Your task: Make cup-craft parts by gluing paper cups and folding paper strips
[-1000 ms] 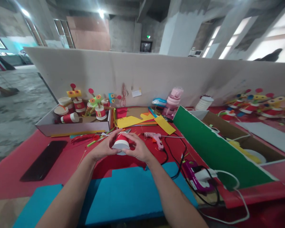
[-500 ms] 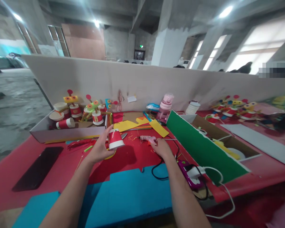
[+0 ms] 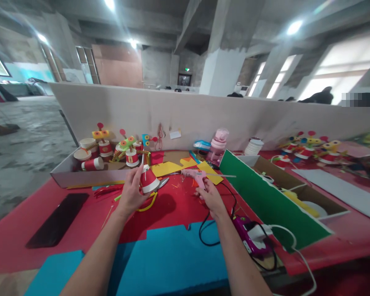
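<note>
My left hand (image 3: 132, 193) is closed on a red and white paper cup (image 3: 149, 180), which tilts above the red table covering, with a thin white strip at its upper side. In my right hand (image 3: 212, 199) is a pink glue gun (image 3: 199, 177), raised off the table with its nozzle pointing left toward the cup. A clear glue stick (image 3: 223, 176) juts from its back end. Scissors (image 3: 163, 183) and a curved yellow piece (image 3: 148, 204) lie beside the cup. Yellow paper (image 3: 166, 168) is spread behind.
A tray (image 3: 89, 179) with cup figures stands at the left, near a black phone (image 3: 58, 220). A green-sided box (image 3: 271, 197) and a purple power strip (image 3: 253, 238) with cables are at the right. Blue board (image 3: 169, 259) lies in front.
My right hand has lifted the glue gun from the table. My left hand still holds the cup, now turned a little. The camera view has shifted slightly.
</note>
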Tool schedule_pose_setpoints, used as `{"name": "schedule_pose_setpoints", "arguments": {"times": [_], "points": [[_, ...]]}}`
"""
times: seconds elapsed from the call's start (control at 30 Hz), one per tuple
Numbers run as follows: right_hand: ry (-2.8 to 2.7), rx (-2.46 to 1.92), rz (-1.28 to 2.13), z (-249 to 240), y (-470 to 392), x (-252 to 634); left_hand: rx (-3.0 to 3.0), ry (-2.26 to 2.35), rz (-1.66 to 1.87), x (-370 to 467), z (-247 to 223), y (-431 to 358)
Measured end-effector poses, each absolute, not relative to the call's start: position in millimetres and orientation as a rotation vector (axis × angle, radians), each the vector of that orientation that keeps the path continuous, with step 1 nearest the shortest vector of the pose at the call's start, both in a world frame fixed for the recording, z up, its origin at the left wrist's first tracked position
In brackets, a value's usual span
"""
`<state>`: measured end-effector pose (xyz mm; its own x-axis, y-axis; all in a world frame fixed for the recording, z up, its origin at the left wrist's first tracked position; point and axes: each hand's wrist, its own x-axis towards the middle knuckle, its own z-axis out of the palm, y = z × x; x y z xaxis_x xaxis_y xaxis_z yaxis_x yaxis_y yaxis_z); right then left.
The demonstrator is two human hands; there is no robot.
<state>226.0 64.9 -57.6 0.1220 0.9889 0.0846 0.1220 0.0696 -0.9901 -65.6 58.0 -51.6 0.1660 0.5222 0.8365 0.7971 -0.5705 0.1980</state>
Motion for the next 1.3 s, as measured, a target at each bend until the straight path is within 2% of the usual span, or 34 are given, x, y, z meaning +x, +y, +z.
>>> {"name": "schedule_pose_setpoints", "arguments": {"times": [0.07, 0.17, 0.3, 0.57, 0.8, 0.9, 1.1, 1.3], "points": [[-1.125, -1.151, 1.227, -47.2, 60.5, 216.6, -2.133, -1.267, -1.337, -67.1, -51.3, 58.3], [-1.109, -1.049, 1.3, -36.6, 52.5, 205.6, -2.117, -1.265, -1.295, -69.2, -50.3, 57.8], [-1.353, -1.042, 1.278, -30.0, 37.0, 199.1, -2.149, -1.256, -1.205, -71.4, -49.8, 57.0], [-1.624, -1.277, 0.996, -24.9, 30.1, 206.0, -2.149, -1.259, -1.203, -70.7, -48.5, 56.5], [-1.667, -1.413, 1.168, -45.6, 42.1, 220.1, -2.17, -1.278, -1.207, -68.2, -50.6, 57.1], [-1.622, -1.446, 1.112, -47.4, 41.2, 222.5, -2.197, -1.301, -1.179, -67.3, -53.0, 58.1], [-1.622, -1.322, 0.976, -29.1, 26.2, 211.8, -2.18, -1.331, -1.134, -67.1, -53.9, 58.1], [-1.597, -1.121, 1.2, -23.8, 20.1, 200.6, -2.158, -1.344, -1.157, -66.7, -54.3, 58.9]]}}
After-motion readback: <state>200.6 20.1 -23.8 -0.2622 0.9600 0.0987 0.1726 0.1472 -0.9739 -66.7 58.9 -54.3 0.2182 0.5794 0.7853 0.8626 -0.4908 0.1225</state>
